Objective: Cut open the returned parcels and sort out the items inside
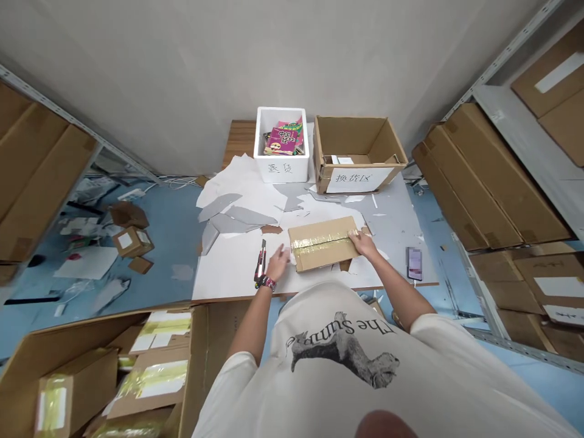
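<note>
Table (404,222): paper-strewn, under the taped carton (322,250).
Right hand (364,243): grip holding carton's right end.
Left hand (277,265): near carton's left end; cannot tell its grip.
Utility knife (261,263): left of carton.

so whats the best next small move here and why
Probably have the bare left hand press on the left end of the flat brown cardboard box, to test whether it opens: a dark line runs along its long yellowish plastic tape, but whether that is a cut is unclear. The left hand is close to that end; the right hand grips the other.
</note>
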`<control>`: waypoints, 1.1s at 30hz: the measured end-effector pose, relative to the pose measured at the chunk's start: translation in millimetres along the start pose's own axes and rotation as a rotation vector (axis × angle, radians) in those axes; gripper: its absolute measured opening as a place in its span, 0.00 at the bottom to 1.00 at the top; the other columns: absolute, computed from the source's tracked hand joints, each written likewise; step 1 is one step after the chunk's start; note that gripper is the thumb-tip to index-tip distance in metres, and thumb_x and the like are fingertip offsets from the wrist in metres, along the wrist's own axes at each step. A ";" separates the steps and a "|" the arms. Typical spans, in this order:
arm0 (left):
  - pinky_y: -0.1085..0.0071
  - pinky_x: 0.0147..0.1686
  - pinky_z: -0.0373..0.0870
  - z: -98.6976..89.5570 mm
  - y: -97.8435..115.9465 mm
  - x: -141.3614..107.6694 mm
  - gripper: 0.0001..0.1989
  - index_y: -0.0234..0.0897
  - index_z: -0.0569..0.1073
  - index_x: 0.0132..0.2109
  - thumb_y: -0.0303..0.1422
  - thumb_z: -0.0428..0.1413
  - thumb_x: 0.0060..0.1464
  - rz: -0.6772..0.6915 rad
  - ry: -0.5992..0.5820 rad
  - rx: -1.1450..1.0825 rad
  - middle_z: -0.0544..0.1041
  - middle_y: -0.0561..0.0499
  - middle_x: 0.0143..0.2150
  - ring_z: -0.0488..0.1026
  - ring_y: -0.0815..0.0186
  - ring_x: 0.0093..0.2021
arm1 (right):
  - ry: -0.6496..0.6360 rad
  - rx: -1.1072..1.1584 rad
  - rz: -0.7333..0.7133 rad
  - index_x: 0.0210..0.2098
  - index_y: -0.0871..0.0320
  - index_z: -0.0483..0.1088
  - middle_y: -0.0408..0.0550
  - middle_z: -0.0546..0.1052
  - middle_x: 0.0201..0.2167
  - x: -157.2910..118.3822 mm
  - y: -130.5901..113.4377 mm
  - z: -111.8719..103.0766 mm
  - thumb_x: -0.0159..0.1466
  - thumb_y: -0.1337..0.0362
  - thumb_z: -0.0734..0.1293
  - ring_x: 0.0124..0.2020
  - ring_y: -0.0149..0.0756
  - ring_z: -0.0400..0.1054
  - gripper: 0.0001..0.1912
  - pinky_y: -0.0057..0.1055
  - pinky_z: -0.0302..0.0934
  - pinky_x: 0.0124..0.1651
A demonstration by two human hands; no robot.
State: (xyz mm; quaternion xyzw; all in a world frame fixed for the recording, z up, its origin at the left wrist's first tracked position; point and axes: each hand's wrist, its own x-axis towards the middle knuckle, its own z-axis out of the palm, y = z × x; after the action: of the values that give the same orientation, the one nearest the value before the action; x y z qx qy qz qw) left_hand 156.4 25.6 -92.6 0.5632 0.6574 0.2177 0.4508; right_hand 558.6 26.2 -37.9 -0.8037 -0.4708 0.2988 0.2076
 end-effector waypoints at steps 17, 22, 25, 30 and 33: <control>0.51 0.71 0.74 1.4 7.0 -1.5 0.33 0.36 0.74 0.77 0.43 0.49 0.73 0.079 -0.045 -0.266 0.79 0.36 0.73 0.77 0.51 0.72 | -0.164 0.596 0.105 0.70 0.52 0.78 0.56 0.83 0.67 -33.9 29.2 11.1 0.68 0.49 0.61 0.65 0.55 0.80 0.36 0.53 0.74 0.65; 0.49 0.70 0.73 1.2 3.3 20.3 0.34 0.34 0.78 0.72 0.51 0.43 0.78 -0.056 -0.013 -0.145 0.83 0.31 0.65 0.78 0.48 0.70 | -0.020 0.463 0.077 0.62 0.56 0.80 0.58 0.86 0.60 -18.8 8.9 39.9 0.73 0.32 0.58 0.61 0.53 0.80 0.40 0.47 0.74 0.64; 0.44 0.77 0.62 -16.4 -21.2 11.1 0.33 0.33 0.75 0.72 0.45 0.60 0.66 -0.056 0.215 0.148 0.74 0.27 0.75 0.66 0.41 0.79 | 0.005 0.346 0.070 0.61 0.53 0.80 0.57 0.87 0.57 -9.3 3.2 39.3 0.68 0.36 0.68 0.56 0.53 0.81 0.35 0.46 0.74 0.63; 0.37 0.63 0.72 -48.5 -66.5 -11.2 0.36 0.34 0.76 0.64 0.44 0.68 0.50 -0.379 0.329 0.220 0.77 0.23 0.64 0.73 0.30 0.69 | 0.103 0.268 0.007 0.70 0.57 0.75 0.61 0.83 0.63 -17.5 2.5 27.7 0.69 0.42 0.69 0.59 0.53 0.80 0.37 0.50 0.72 0.66; 0.46 0.47 0.79 -51.3 -61.0 -1.3 0.24 0.37 0.77 0.54 0.48 0.63 0.56 -0.425 0.284 0.078 0.80 0.36 0.42 0.81 0.40 0.48 | 0.275 0.211 -0.116 0.67 0.58 0.76 0.64 0.81 0.65 -30.1 -7.1 23.1 0.72 0.45 0.65 0.67 0.57 0.73 0.33 0.55 0.65 0.74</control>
State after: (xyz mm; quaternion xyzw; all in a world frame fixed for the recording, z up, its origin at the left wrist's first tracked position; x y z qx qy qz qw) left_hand 80.2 19.3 -115.0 0.3932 0.8256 0.1695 0.3676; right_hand 527.1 4.3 -41.9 -0.7823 -0.4496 0.2213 0.3700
